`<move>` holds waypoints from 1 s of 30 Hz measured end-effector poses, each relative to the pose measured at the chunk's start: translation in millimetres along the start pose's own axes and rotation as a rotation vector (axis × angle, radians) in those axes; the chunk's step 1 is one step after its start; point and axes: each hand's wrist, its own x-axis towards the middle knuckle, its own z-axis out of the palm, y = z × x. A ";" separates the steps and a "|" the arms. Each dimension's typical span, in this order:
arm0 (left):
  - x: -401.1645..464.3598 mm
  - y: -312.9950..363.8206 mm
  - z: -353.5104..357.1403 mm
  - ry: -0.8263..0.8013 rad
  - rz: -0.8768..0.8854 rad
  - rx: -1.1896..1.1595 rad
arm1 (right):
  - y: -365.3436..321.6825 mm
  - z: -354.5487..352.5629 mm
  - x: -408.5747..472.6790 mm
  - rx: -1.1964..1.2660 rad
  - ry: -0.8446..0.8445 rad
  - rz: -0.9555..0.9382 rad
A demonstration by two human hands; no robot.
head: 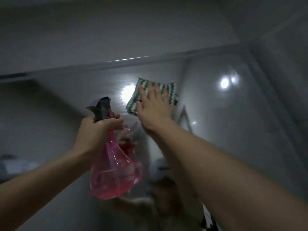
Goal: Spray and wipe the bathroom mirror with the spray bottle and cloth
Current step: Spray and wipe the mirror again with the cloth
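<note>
Nearest the lens, two bare forearms reach up toward the mirror (216, 105). On the left, the left hand (98, 132) grips the spray bottle (111, 172) at its neck, fingers curled tight round it just below the dark trigger head (101, 109), thumb side toward the glass. The pink, see-through body hangs below the fist, bulging out beneath the little-finger side, with pink liquid pooled in its lower part. The nozzle points left and up. Just behind it, the bottle's blurred pink reflection shows in the glass.

To the right, the right hand (153, 105) lies flat on the cloth (170, 92), fingers straight and close together, pressing it against the mirror near the upper edge. The green-and-white zigzag cloth sticks out past the fingertips at the top and beyond both sides of the palm. A bright light reflection (127, 94) glows just left of the cloth; two more (225, 82) shine further right.
</note>
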 end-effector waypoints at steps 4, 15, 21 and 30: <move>12.0 -9.1 -20.4 0.058 -0.019 -0.043 | -17.9 7.3 1.7 -0.023 -0.037 -0.079; -31.3 1.2 77.1 -0.081 -0.056 -0.110 | 101.1 -22.9 -34.8 -0.081 -0.059 -0.135; -60.0 21.2 176.7 -0.166 -0.117 -0.223 | 213.0 -44.5 -44.8 -0.110 -0.070 -0.118; -9.0 41.7 246.7 -0.146 -0.073 -0.248 | 301.9 -75.3 24.6 -0.083 -0.068 0.002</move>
